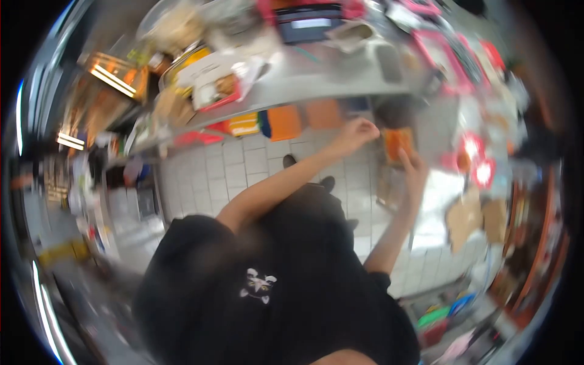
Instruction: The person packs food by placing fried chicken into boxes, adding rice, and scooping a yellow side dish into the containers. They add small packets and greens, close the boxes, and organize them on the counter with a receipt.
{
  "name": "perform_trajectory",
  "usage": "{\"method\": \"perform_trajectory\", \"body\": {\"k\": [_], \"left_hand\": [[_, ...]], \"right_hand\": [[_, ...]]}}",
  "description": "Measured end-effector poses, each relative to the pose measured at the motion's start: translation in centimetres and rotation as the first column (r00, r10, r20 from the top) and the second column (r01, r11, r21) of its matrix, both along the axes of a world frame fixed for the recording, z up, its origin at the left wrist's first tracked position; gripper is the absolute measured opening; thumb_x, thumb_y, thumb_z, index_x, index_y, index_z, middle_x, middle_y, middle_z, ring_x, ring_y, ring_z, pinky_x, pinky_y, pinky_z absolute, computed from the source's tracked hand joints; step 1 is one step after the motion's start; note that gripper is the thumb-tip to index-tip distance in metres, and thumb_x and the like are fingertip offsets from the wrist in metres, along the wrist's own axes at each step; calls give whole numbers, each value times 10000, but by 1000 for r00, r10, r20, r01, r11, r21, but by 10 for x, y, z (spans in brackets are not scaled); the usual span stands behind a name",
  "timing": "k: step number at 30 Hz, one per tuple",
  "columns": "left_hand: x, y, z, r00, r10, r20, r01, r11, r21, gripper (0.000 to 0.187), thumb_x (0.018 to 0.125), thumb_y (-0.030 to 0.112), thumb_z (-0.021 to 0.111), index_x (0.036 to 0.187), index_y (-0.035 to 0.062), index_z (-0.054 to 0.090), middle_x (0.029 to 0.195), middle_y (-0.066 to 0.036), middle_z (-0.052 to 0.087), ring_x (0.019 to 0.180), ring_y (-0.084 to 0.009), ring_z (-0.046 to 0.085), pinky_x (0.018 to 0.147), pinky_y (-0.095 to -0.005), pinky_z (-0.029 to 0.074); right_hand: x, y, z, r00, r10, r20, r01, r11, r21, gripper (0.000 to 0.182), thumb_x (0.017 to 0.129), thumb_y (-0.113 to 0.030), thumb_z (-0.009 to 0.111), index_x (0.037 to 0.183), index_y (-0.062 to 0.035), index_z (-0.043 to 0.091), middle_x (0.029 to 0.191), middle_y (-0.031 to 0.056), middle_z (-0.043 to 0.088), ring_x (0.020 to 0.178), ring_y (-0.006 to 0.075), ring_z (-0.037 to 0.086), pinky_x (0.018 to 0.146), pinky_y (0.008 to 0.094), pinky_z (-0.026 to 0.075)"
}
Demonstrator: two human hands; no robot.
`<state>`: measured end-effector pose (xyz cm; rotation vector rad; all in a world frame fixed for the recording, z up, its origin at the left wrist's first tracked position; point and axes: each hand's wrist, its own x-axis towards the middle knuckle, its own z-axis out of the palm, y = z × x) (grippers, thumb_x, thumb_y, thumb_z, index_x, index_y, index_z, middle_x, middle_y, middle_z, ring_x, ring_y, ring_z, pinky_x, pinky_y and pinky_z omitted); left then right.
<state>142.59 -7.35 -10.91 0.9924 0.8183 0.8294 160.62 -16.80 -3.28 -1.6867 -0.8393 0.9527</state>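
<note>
My right hand (pixel 415 170) is closed at the edge of a flat orange packet-like piece (pixel 398 143); blur hides its exact kind. To the left of that piece, my left hand (pixel 361 131) is raised with its fingers curled together. Whatever those fingers hold, if anything, cannot be made out. Both hands are in front of me, near the corner where the steel counter (pixel 292 82) meets the work surface on my right.
An open white box with food (pixel 218 88) sits on the counter, near a dark tablet-like device (pixel 308 23) and a pale metal tray (pixel 351 36). Pink-framed containers (pixel 443 61) and torn cardboard (pixel 464 220) lie to the right. Below is a tiled floor (pixel 207 170).
</note>
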Motion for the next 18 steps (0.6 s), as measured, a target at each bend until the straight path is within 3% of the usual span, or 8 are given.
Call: {"method": "perform_trajectory", "body": {"k": [2,4,5,7,9,10,14,18], "left_hand": [[-45,13,-8,970,102,-223,-63,982,175,326,944,297,638,1121,26,598,1090,-114,655,1044,-217,635,941,-345,489],[-119,20,-27,837,7,-547,238,896,376,379,919,340,662,1116,20,611,1085,-120,660,1042,-213,637,937,-328,487],[-157,18,-51,834,-21,-551,226,924,307,378,923,343,653,1122,23,613,1085,-121,660,1040,-210,638,927,-336,491],[-232,-4,-106,827,28,-561,80,983,167,441,868,394,685,1111,29,653,1043,-161,688,994,-285,657,877,-374,504],[-312,-37,-152,518,2,-855,84,995,53,421,835,398,697,1025,25,655,981,-174,683,928,-304,662,819,-388,518],[-344,-56,-163,426,-5,-905,52,998,20,396,837,389,694,1015,37,659,966,-160,688,911,-302,661,797,-389,518],[-428,-129,-159,679,272,-682,-456,884,-101,328,847,333,695,972,30,674,788,-107,688,724,-164,667,653,-319,525],[-466,-126,-162,692,411,-593,-582,804,-123,289,900,316,643,975,39,681,719,-70,670,637,-100,626,567,-275,485]], "right_hand": [[6,-2,11,983,154,96,-157,987,17,261,872,-228,735,901,27,682,713,-54,495,667,56,392,599,236,329],[16,-9,0,976,217,-31,-217,976,4,246,882,-208,726,936,30,700,754,-45,597,705,42,476,655,221,383],[20,-13,-19,968,193,-162,-197,980,-9,237,888,-200,719,950,28,707,778,-38,634,721,39,509,679,213,403],[42,-12,-72,916,366,167,-298,896,-328,260,858,-215,733,977,16,719,833,54,712,732,128,628,712,256,469],[43,-23,-137,359,666,654,173,641,-748,303,818,-250,748,968,11,717,851,141,722,733,253,678,709,333,506],[46,-20,-145,341,664,665,171,652,-739,303,818,-250,748,968,11,717,851,141,722,733,253,678,709,333,506],[-23,10,-117,601,581,549,-227,783,-579,324,814,-278,734,945,17,701,847,177,705,776,306,691,721,365,518],[-166,128,-90,661,670,339,-616,742,-264,264,902,-205,655,1030,25,673,873,158,703,805,247,672,773,344,505]]}}
